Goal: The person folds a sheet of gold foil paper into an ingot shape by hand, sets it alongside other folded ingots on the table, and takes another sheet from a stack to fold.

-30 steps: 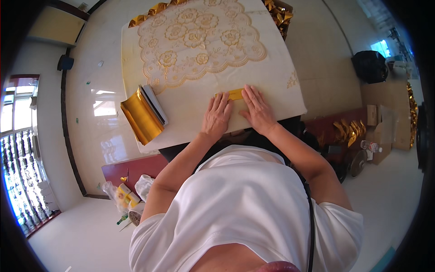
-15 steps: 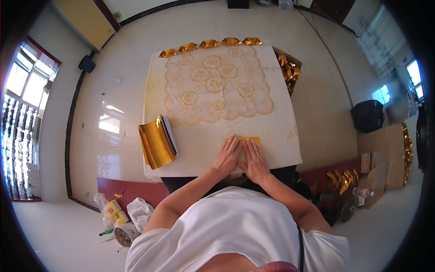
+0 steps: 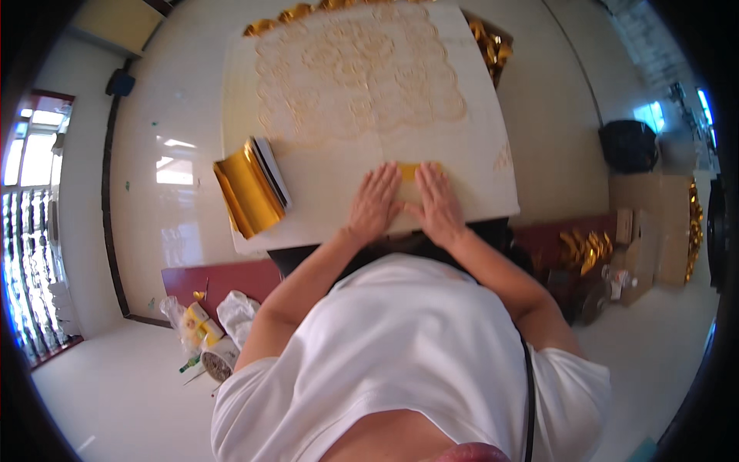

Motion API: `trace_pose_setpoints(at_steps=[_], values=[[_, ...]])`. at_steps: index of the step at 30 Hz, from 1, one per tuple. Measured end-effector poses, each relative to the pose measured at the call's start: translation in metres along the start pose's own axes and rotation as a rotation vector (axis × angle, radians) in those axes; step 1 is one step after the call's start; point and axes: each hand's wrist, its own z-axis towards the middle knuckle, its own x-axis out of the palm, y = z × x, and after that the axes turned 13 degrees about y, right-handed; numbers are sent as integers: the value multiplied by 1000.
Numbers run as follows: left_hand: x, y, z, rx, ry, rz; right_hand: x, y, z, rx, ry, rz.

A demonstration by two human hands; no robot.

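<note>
Both my hands lie flat on a small folded piece of gold foil paper (image 3: 409, 171) near the front edge of the table. My left hand (image 3: 375, 202) covers its left end, fingers stretched out and pointing away from me. Over the right end my right hand (image 3: 436, 202) lies the same way, fingers straight. The thumbs come close together below the paper, and a strip of gold shows between the hands. To the left, a stack of curved gold foil sheets (image 3: 250, 192) rests on the white tablecloth (image 3: 331, 181).
Several folded gold foil pieces (image 3: 296, 12) line the table's far edge. A carton of gold pieces (image 3: 491, 48) stands beyond the far right corner. Red benches (image 3: 223, 267) flank me, the left one with bags and a tub (image 3: 219, 360). A black bag (image 3: 629, 146) sits at right.
My hands have slid a little apart across the folded gold paper, showing more of it between them. The view has shifted, so the table sits higher in the picture.
</note>
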Motion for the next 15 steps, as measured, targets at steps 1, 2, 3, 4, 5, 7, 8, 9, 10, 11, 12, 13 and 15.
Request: trace_pose_setpoints(at_steps=[1,2,3,4,5,7,8,9,10,11,12,13,15], values=[[0,-2,-3,9,1,-6,-2,-4,-7,24,10,3],[-2,0,-1,12,3,-3,-8,-12,-8,35,18,-6],[-5,0,-2,32,-40,13,-12,-16,-12,41,22,-16],[-6,-3,-3,6,0,-1,-14,-16,-15,53,31,-29],[-8,-4,-3,-2,-4,-2,-17,-17,-16,62,35,-44],[-12,-5,-1,-30,-20,2,-22,-18,-15,70,38,-69],[-14,-5,-4,-49,-25,6,-23,-16,-14,74,39,-74],[-15,-5,-8,-87,3,3,-23,-13,-14,81,43,-77],[-16,-5,-11,-74,-27,-3,-24,-13,-14,76,34,-68],[-17,-4,-13,-80,-28,-14,-25,-13,-14,70,24,-60],[-18,-3,-15,-96,-12,-36,-25,-13,-13,63,14,-53],[-20,-2,-15,-76,-55,-31,-27,-14,-12,51,-12,-14],[-24,0,-12,-73,-86,-48,-32,-17,-5,37,-54,72]])
